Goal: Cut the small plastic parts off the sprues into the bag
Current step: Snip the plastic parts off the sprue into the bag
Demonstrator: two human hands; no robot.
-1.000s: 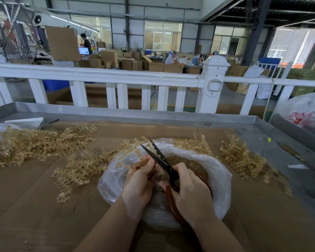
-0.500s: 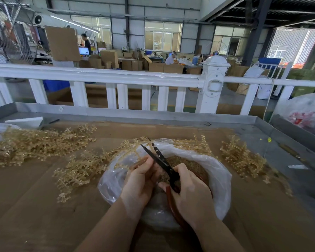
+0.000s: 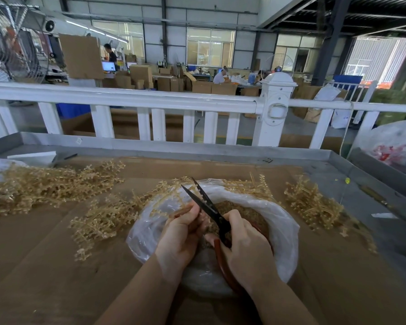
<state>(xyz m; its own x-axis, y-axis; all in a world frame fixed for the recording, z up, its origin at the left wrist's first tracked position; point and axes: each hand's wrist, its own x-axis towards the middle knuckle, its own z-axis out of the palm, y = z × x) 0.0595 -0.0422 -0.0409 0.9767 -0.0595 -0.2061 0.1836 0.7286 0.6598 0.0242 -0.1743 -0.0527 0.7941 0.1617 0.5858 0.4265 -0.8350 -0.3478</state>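
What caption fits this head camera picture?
Right hand works black red-handled scissors on a tan plastic sprue held by left hand over clear plastic bag.

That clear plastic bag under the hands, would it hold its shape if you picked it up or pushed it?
Probably not. The clear plastic bag looks thin and crinkled, its rim rolled back, so it would likely sag. The brown heap of cut parts inside may make it bottom-heavy. Pushed, it would probably slide on the brown cardboard rather than roll.
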